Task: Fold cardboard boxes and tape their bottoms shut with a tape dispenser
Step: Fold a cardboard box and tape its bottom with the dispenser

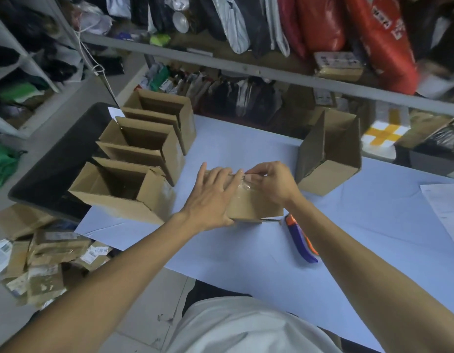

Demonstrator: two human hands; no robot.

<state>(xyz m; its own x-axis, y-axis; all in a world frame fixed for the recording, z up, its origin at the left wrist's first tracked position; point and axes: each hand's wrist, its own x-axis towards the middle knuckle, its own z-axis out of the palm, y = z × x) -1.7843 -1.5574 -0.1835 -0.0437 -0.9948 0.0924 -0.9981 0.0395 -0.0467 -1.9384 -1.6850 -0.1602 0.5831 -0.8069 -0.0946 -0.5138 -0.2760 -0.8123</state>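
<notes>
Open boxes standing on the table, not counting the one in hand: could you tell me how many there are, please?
4. Three stand in a row at left: near, middle and far. One stands at right. None seems hidden.

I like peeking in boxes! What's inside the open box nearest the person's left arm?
The open box shows only bare cardboard walls and a dim bottom. Its near wall hides the near part of the floor.

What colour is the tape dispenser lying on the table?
The tape dispenser is purple with orange trim, seen in the head view.
</notes>
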